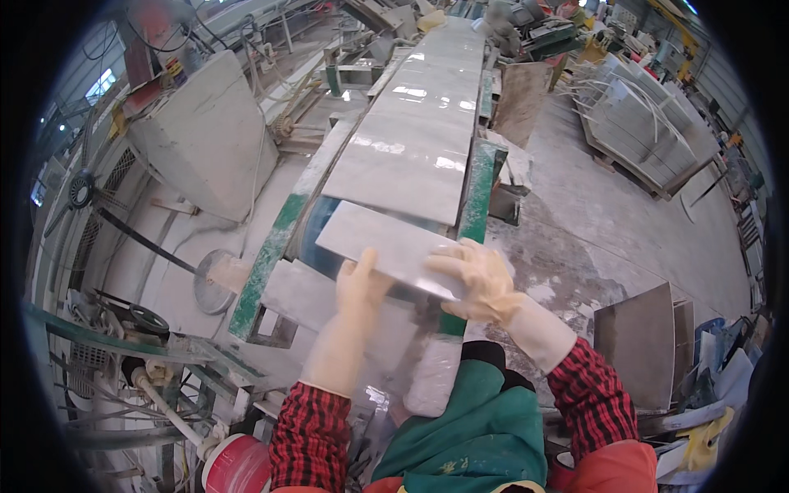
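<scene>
A rectangular pale stone tile (382,245) is tilted at the near end of a conveyor, gripped in both my gloved hands. My left hand (362,283), in a cream rubber glove, closes on its near edge with the thumb on top. At the tile's right end, my right hand (478,279), gloved alike, has its fingers over the top face. Part of each hand's grip is hidden and slightly blurred. Just beyond lies another large glossy tile (403,168) on the conveyor. Below my hands, a pale slab surface (304,292) partly shows.
Green conveyor rails (475,193) run along both sides. A plastic-wrapped roll-like piece (434,374) is by my apron. A red-and-white bucket (238,464) stands lower left. Boards (633,345) lean at the right, and a strapped slab stack (645,119) sits far right.
</scene>
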`<state>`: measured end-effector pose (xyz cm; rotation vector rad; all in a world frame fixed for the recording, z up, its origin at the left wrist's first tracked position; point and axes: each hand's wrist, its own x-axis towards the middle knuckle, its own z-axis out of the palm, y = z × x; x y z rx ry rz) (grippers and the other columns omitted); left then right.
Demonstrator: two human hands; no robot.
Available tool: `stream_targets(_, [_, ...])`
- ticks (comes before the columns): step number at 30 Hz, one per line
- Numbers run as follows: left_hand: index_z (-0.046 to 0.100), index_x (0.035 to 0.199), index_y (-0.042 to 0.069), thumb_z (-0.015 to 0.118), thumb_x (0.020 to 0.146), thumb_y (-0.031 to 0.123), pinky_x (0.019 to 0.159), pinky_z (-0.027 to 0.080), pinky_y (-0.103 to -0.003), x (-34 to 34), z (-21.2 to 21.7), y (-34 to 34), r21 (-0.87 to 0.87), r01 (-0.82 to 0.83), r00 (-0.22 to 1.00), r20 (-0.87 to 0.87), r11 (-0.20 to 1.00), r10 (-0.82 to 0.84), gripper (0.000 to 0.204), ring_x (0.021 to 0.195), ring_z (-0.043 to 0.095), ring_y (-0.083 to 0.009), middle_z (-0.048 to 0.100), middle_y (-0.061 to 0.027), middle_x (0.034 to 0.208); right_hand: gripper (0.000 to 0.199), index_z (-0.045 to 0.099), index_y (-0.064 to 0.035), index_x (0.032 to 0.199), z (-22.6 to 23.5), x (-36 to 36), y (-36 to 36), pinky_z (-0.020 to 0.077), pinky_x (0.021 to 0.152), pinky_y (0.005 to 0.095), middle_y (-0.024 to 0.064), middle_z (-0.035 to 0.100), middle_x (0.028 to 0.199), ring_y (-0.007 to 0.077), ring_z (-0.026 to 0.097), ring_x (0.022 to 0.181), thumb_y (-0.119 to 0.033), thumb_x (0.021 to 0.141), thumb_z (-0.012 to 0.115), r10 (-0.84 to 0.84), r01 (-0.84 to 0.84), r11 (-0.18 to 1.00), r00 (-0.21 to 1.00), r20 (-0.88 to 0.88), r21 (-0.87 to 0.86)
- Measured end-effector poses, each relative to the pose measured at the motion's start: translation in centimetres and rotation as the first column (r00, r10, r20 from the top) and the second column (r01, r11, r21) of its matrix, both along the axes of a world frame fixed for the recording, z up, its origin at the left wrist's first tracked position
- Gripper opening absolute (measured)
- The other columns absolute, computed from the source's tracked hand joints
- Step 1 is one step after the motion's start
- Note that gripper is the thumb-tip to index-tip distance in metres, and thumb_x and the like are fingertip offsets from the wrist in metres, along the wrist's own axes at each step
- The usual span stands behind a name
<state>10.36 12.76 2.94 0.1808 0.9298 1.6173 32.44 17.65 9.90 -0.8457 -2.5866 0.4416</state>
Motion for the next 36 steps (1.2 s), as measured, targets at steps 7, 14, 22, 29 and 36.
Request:
stream_targets(7, [0.042,0.126,-0.003,0.056,0.101,0.012,0.095,0.059,-0.048,-4.2,-1.8,2.9,-0.172,-0.131,0.991,0.014,0.976,0.136,0.032,0.115,0.064,-0.0348,0.058,-0.0214,0.126,0.053,0.068,-0.0175,0.115,-3.3,-4.8,4.9,0.0503,0.095,0.0417,0.0037,0.063,0.127,0.0315,0.061,0.108,-0.02,0.063,0.078,0.105,-0.109,0.993,0.991,0.077,0.044])
stream_targets(14, [0.045,0.119,-0.014,0.048,0.105,0.027,0.086,0.063,-0.04,-7.6,-3.0,5.1,-0.312,0.145,0.969,-0.147,0.939,-0.199,0.043,0.102,0.069,-0.0347,0.061,-0.0284,0.121,0.052,0.068,-0.0146,0.113,-6.4,-4.2,6.0,0.0501,0.096,0.0427,0.0074,0.067,0.122,0.0366,0.061,0.112,-0.023,0.064,0.082,0.023,-0.012,0.983,0.998,-0.059,0.181])
stream_targets(22, [0.058,0.115,-0.011,0.044,0.104,0.043,0.067,0.062,-0.029,-9.6,-2.2,5.9,-0.532,0.269,0.792,-0.352,0.803,-0.499,0.057,0.08,0.073,-0.0258,0.071,-0.0227,0.102,0.042,0.069,-0.0137,0.105,-7.7,-4.3,5.6,0.0497,0.093,0.0443,0.0054,0.068,0.114,0.0341,0.06,0.11,-0.024,0.067,0.083,-0.021,0.074,0.95,0.985,-0.173,0.305])
stream_targets(29, [0.067,0.097,-0.006,0.045,0.102,0.053,0.057,0.057,-0.027,-11.5,-1.8,6.5,-0.621,0.299,0.54,-0.516,0.725,-0.665,0.063,0.063,0.069,-0.0213,0.072,-0.0198,0.085,0.047,0.068,-0.0129,0.108,-7.6,-4.5,5.1,0.0457,0.099,0.0452,0.0062,0.067,0.116,0.0353,0.058,0.114,-0.026,0.066,0.083,-0.11,0.139,0.964,0.985,-0.136,0.225])
stream_targets(36, [0.068,0.089,-0.003,0.04,0.101,0.057,0.065,0.055,-0.029,-10.4,2.8,5.3,-0.71,0.226,0.204,-0.635,0.667,-0.745,0.067,0.063,0.069,-0.0195,0.073,-0.0132,0.076,0.067,0.059,-0.0036,0.12,-7.2,-3.0,1.8,0.0428,0.098,0.0474,0.0188,0.059,0.122,0.0409,0.053,0.112,-0.027,0.062,0.085,-0.418,0.47,0.871,0.862,-0.285,0.144])
